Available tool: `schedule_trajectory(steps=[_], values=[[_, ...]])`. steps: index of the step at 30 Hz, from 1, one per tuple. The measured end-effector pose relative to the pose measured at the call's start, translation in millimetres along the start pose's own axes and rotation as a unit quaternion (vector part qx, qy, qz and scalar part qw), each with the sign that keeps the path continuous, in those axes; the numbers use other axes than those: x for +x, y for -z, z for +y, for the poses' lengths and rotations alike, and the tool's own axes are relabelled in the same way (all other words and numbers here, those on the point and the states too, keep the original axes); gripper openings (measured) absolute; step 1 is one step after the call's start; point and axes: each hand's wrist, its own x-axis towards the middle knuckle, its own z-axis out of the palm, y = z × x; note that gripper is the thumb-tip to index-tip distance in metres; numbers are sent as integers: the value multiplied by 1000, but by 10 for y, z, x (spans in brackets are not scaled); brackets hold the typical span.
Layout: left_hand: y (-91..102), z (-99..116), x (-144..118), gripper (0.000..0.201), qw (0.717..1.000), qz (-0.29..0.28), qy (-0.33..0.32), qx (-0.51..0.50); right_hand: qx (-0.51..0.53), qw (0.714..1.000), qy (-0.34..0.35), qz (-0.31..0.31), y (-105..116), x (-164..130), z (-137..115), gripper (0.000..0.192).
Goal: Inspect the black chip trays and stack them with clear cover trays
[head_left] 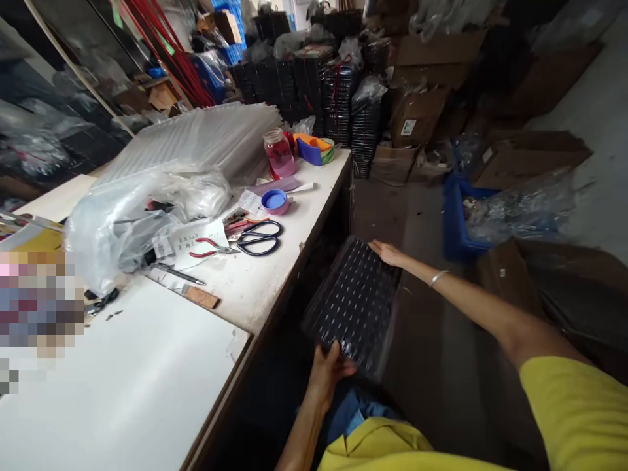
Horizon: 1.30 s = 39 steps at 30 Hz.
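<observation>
- Both hands on one black dimpled tray, held tilted beside the tabletop, off its right edge, down by the lap.
- Left hand clamped on the near edge, fingers curled up over the rim, thumb hidden underneath.
- Right hand laid over the far corner, fingers nearly flat, steadying more than gripping; bracelet on that wrist.
- Tray clear of the tabletop and of the floor, carried wholly by the two hands.
- Progress, as a judgement: tray picked up and in hand, not yet set down anywhere; pockets look empty, though too dark to be sure.
- On the tabletop, well apart from the tray: black scissors, red-handled pliers, a blue lid, a jar farther off.
- Far back, tall stacks of similar black trays.
</observation>
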Motion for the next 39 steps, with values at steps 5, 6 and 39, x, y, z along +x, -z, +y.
schedule_trajectory(steps=[5,6,39], values=[[-315,-363,733,65,998,19,37,-39,-85,995,-44,-35,-175,486,174,31],[-348,-405,803,60,998,25,43,-43,-103,993,-53,-28,-238,515,188,33],[1,-69,1121,38,993,117,-28,4,-170,979,105,-29,-774,-275,-26,58]])
